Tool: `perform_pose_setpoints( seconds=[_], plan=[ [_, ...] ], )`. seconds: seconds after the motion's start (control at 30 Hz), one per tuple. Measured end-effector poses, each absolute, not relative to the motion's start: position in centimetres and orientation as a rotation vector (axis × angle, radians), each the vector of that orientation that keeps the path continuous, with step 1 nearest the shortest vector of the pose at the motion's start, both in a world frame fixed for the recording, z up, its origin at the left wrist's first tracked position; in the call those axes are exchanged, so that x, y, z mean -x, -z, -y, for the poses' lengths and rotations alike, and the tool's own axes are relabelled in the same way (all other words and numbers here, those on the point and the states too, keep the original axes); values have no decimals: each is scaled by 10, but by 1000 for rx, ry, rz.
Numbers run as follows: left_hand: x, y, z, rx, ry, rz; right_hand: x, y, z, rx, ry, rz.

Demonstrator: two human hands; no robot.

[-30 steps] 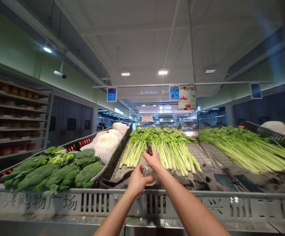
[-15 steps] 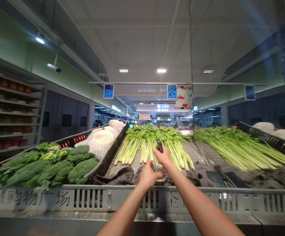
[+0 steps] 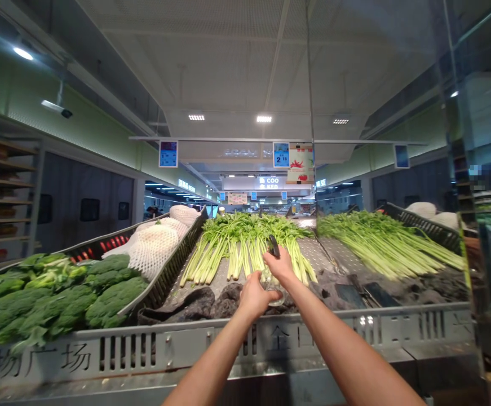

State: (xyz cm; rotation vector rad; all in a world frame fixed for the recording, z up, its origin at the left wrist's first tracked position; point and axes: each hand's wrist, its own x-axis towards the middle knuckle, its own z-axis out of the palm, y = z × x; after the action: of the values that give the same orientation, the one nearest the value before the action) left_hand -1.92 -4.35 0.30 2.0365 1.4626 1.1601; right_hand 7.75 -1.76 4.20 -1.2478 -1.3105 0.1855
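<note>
Left hand point(image 3: 254, 297) and right hand point(image 3: 282, 265) curl fingers round a spray bottle point(image 3: 274, 246). It has shifted rightward along the celery point(image 3: 233, 251).

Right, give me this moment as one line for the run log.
Left hand: around clear container | Right hand: at black top | Beyond hands: celery, laid out | Left side: broccoli, net-wrapped produce

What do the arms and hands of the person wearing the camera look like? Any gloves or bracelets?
The left hand and right hand are ungloved. No sleeves show on the slim forearms, and I see no watch or bracelet. Some fingers are hidden.
</note>
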Motion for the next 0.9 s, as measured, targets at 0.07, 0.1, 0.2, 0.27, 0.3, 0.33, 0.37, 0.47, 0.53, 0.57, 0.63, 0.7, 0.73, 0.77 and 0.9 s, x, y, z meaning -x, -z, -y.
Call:
perform_pose_setpoints(
  seconds=[0.07,0.1,0.2,0.27,0.3,0.33,0.37,0.47,0.53,0.57,0.63,0.7,0.73,0.77,0.9],
  plan=[
    [15,-3,44,-2051,-1157,-1464,-82,-41,17,1258,-190,1304],
    [13,-3,45,-2059,-1153,-1463,-84,-40,17,1263,-191,1302],
    [8,-2,46,-2072,-1131,-1465,-89,-39,16,1278,-172,1323],
    [5,-1,46,-2071,-1127,-1464,-91,-39,15,1294,-135,1348],
    [4,-1,46,-2070,-1131,-1463,-92,-40,16,1304,-115,1357],
    [4,-1,46,-2069,-1137,-1460,-93,-40,16,1315,-101,1357],
    [3,-1,46,-2071,-1145,-1455,-93,-40,16,1326,-93,1347],
    [1,-1,44,-2072,-1150,-1439,-95,-39,16,1324,-100,1286],
    [0,0,44,-2063,-1141,-1437,-98,-37,16,1308,-135,1262],
    [-1,0,44,-2057,-1135,-1440,-99,-35,16,1307,-157,1260],
    [-3,2,46,-2053,-1118,-1444,-102,-32,17,1315,-189,1272],
    [-6,2,48,-2065,-1105,-1442,-105,-31,18,1338,-170,1291],
    [-7,3,49,-2071,-1101,-1440,-106,-31,19,1349,-147,1302],
    [-9,3,50,-2078,-1100,-1438,-108,-32,21,1360,-122,1307],
    [-15,4,50,-2077,-1105,-1419,-113,-33,26,1397,-64,1280]
  ],
)
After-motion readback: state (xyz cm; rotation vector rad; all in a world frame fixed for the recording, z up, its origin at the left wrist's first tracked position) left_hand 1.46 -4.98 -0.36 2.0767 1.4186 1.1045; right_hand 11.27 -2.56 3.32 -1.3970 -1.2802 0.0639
